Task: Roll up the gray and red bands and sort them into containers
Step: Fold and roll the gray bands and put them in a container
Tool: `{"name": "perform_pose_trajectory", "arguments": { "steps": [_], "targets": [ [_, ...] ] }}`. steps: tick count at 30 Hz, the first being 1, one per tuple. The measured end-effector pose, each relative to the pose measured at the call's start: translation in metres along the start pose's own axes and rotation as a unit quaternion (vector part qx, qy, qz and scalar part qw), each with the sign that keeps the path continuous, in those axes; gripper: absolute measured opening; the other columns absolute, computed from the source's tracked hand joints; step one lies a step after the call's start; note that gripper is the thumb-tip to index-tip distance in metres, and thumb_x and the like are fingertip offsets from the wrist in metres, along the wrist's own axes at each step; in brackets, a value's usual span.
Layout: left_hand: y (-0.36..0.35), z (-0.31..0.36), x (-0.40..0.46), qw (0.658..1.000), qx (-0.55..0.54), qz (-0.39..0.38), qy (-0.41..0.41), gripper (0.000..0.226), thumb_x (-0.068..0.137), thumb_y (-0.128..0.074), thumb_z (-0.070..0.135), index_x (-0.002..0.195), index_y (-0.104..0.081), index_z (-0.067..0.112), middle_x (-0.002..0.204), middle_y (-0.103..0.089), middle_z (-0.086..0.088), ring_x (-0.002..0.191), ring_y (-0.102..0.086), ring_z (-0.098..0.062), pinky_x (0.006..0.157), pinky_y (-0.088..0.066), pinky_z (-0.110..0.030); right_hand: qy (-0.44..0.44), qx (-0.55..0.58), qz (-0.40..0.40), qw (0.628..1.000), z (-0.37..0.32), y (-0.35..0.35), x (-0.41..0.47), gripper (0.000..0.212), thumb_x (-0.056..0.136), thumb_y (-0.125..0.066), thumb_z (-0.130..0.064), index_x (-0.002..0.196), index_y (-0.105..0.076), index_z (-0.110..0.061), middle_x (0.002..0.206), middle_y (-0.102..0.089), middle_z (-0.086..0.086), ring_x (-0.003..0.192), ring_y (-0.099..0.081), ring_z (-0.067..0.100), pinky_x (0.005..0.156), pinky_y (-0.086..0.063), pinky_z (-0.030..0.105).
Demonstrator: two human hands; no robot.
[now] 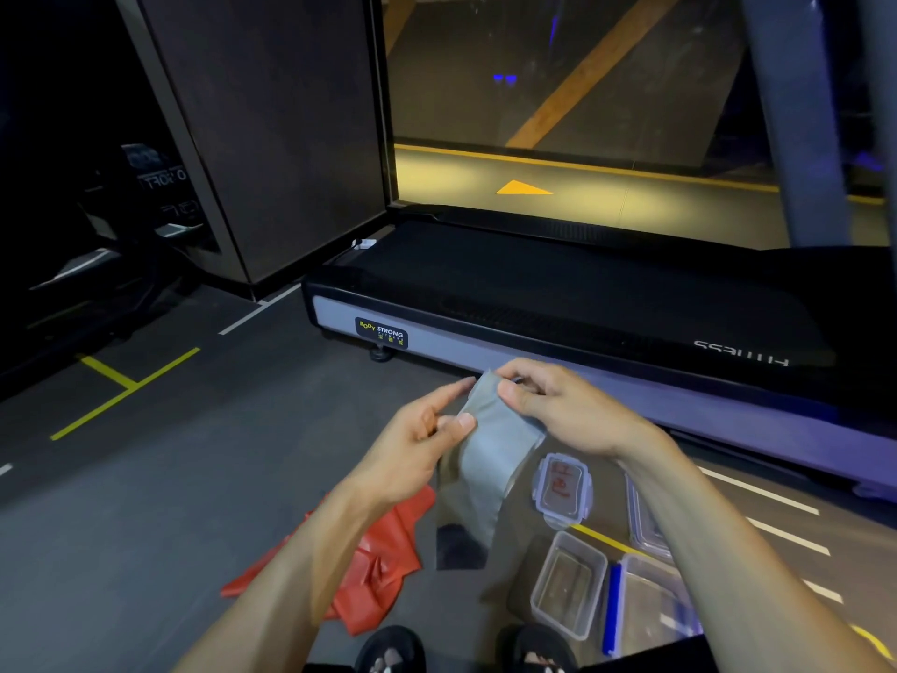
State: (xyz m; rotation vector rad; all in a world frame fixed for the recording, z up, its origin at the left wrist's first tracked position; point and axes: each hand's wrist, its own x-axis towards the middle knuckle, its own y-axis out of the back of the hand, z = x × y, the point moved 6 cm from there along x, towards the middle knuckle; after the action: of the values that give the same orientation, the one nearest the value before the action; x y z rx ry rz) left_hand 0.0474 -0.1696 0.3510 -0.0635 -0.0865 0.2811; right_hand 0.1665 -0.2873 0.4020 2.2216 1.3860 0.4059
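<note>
we hold the gray band (490, 444) up at chest height so its free length hangs straight toward the floor (194, 478) — this keeps the strip flat for rolling. our right hand (558, 405) pinches the top end between thumb and fingers; our left hand (432, 429) pinches the left edge just below it, steadying the start of the roll. the red band (378, 561) lies crumpled on the floor, below our left forearm, waiting its turn. the open box (568, 585) and a lid (563, 488) sit near our right foot — within reach for sorting.
</note>
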Motion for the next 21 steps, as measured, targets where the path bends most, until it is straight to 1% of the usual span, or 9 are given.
{"name": "perform_pose_trajectory", "arguments": {
  "steps": [2,5,7,10,12,15,17,19,21],
  "targets": [
    [0.001,0.0,0.001,1.0,0.007,0.007,0.001,0.054,0.098,-0.064,0.026,0.148,-0.045,0.025,0.11,-0.07,-0.033,0.104,-0.068,-0.036,0.094,-0.054,-0.048,0.001,-0.008,-0.003,1.0,-0.001,-0.002,0.0,0.021,0.106,-0.051,-0.041,0.111,-0.067,-0.029,0.109,-0.073,0.008,0.104,-0.067,0.027,0.096,-0.05,0.047],
    [0.004,-0.003,0.003,1.0,0.03,0.005,0.002,0.058,0.092,-0.07,0.043,0.145,-0.049,0.041,0.086,-0.06,-0.026,0.086,-0.053,-0.032,0.084,-0.045,-0.046,-0.002,-0.009,-0.009,1.0,-0.003,-0.006,-0.002,0.031,0.1,-0.048,-0.056,0.108,-0.067,-0.032,0.112,-0.07,0.016,0.096,-0.066,0.027,0.096,-0.048,0.055],
    [0.002,-0.001,0.002,0.999,0.03,0.007,-0.009,0.052,0.098,-0.067,0.031,0.146,-0.05,0.032,0.089,-0.065,-0.024,0.087,-0.059,-0.03,0.083,-0.048,-0.042,-0.012,0.004,-0.012,1.0,0.0,-0.008,-0.001,0.041,0.094,-0.046,-0.063,0.107,-0.068,-0.031,0.11,-0.07,0.017,0.094,-0.067,0.031,0.095,-0.049,0.058],
    [-0.002,0.005,-0.001,0.999,0.035,0.012,-0.032,0.04,0.099,-0.062,0.016,0.139,-0.055,0.014,0.106,-0.075,-0.023,0.097,-0.071,-0.028,0.087,-0.057,-0.04,-0.023,0.046,-0.021,0.998,0.003,-0.013,-0.001,0.038,0.105,-0.047,-0.047,0.107,-0.068,-0.014,0.097,-0.072,0.013,0.084,-0.063,0.019,0.088,-0.051,0.05],
    [-0.002,0.006,-0.001,0.998,0.036,0.03,-0.037,0.036,0.096,-0.06,0.019,0.131,-0.059,0.012,0.099,-0.074,-0.025,0.089,-0.072,-0.029,0.082,-0.056,-0.042,-0.041,0.101,-0.029,0.994,0.006,-0.016,0.0,0.04,0.11,-0.045,-0.037,0.11,-0.067,-0.004,0.094,-0.071,0.004,0.086,-0.063,0.014,0.086,-0.05,0.042],
    [0.002,0.003,-0.001,0.996,0.058,0.059,-0.039,0.029,0.098,-0.062,0.019,0.125,-0.06,0.011,0.083,-0.076,-0.015,0.077,-0.071,-0.021,0.074,-0.055,-0.036,-0.057,0.137,-0.035,0.988,0.005,-0.018,0.0,0.047,0.102,-0.05,-0.056,0.11,-0.074,-0.016,0.102,-0.075,-0.001,0.093,-0.07,0.015,0.087,-0.052,0.034],
    [0.001,0.004,-0.002,0.994,0.071,0.064,-0.048,0.026,0.1,-0.062,0.016,0.125,-0.061,0.01,0.085,-0.077,-0.012,0.079,-0.073,-0.023,0.074,-0.056,-0.038,-0.028,0.068,-0.038,0.997,0.0,-0.017,0.001,0.054,0.085,-0.062,-0.069,0.109,-0.073,-0.022,0.1,-0.074,-0.001,0.092,-0.069,0.018,0.089,-0.052,0.04],
    [0.001,0.004,-0.002,0.995,0.062,0.066,-0.047,0.027,0.1,-0.062,0.016,0.127,-0.061,0.009,0.091,-0.078,-0.017,0.083,-0.074,-0.028,0.076,-0.057,-0.04,-0.019,0.05,-0.024,0.998,0.001,-0.017,0.002,0.055,0.078,-0.07,-0.065,0.11,-0.072,-0.021,0.105,-0.076,0.005,0.1,-0.072,0.026,0.094,-0.054,0.048],
    [0.003,0.003,-0.001,0.996,0.04,0.068,-0.039,0.029,0.1,-0.063,0.018,0.129,-0.062,0.012,0.094,-0.076,-0.024,0.084,-0.071,-0.03,0.077,-0.056,-0.04,-0.016,0.081,-0.002,0.997,0.003,-0.016,0.004,0.045,0.084,-0.075,-0.051,0.111,-0.071,-0.016,0.106,-0.076,0.013,0.099,-0.072,0.027,0.096,-0.052,0.052]
  ]
}}
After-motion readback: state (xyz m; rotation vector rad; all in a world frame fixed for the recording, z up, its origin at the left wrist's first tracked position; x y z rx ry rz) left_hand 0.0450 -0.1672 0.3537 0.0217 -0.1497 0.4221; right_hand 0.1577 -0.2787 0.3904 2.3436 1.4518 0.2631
